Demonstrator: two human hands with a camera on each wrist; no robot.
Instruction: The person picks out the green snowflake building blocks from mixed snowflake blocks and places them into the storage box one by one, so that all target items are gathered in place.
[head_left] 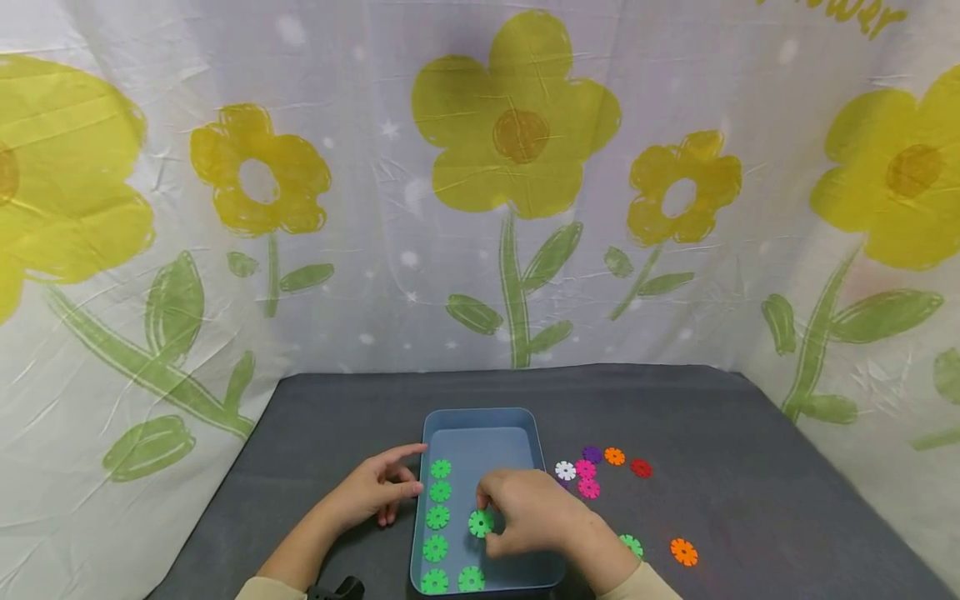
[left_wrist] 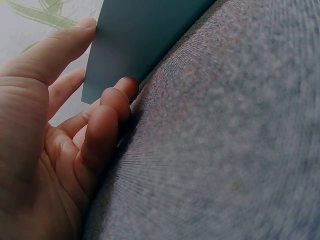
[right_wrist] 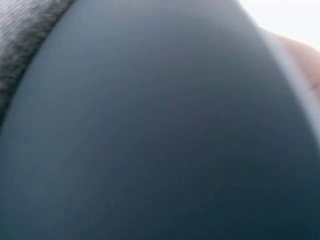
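A blue-grey tray [head_left: 487,450] lies on the dark cloth. Green notched discs [head_left: 437,517] form a column along its left side, and another green disc [head_left: 471,578] lies beside the column's near end. My right hand [head_left: 542,510] reaches over the tray's right wall and pinches a green notched disc [head_left: 479,523] between thumb and fingers, over the tray floor. At the left wall, my left hand [head_left: 381,486] touches the tray with its thumb and forefinger. In the left wrist view the thumb [left_wrist: 80,35] meets the tray's edge, other fingers loosely bent by the cloth.
Right of the tray lie loose notched discs: white [head_left: 566,471], purple [head_left: 592,454], pink [head_left: 588,487], red [head_left: 641,467] and orange [head_left: 684,551]. A green disc [head_left: 631,544] sits partly behind the right forearm. A flower-printed curtain [head_left: 390,250] surrounds the table.
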